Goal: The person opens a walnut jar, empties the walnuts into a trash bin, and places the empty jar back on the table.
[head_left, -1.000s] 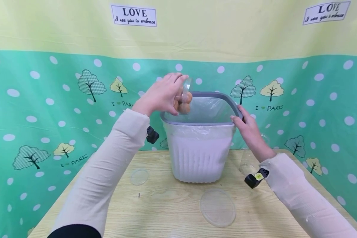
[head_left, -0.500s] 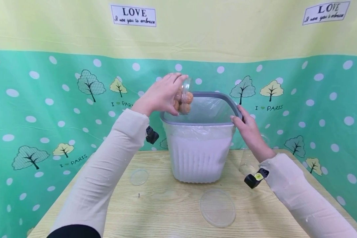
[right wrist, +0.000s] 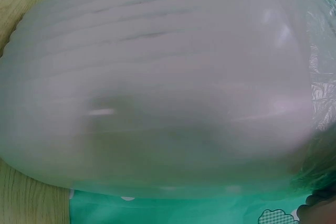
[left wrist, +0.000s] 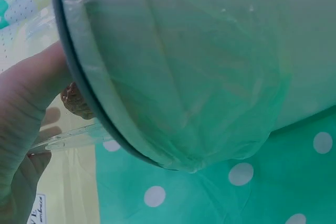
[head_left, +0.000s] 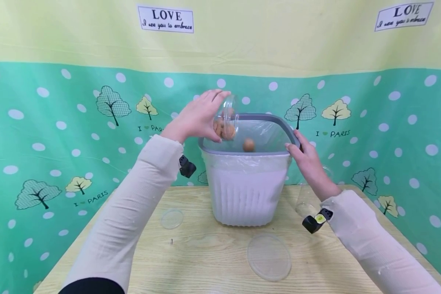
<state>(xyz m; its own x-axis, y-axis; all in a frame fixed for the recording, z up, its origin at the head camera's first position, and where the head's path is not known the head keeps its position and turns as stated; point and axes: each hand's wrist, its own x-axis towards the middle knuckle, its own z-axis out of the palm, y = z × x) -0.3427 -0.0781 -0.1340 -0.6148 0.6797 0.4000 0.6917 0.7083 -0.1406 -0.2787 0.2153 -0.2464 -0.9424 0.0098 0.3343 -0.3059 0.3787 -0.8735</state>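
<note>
My left hand holds a clear plastic jar, tipped on its side over the left edge of a white trash bin. Several walnuts sit inside the jar near its mouth. One walnut is in the bin's opening, apart from the jar. In the left wrist view a wrinkled brown walnut shows behind the bin's grey rim. A clear bag lines the bin. At the rim's right side my right hand grips the edge, thumb in front. The bin's bottom inside is hidden.
On the wooden table lie a small round clear lid at left and a larger clear lid in front. A clear container stands behind my right wrist. A patterned curtain hangs at the back.
One walnut has left the jar and is now in the bin's opening. The walnuts still in the jar have shifted. Both hands stay nearly in place.
</note>
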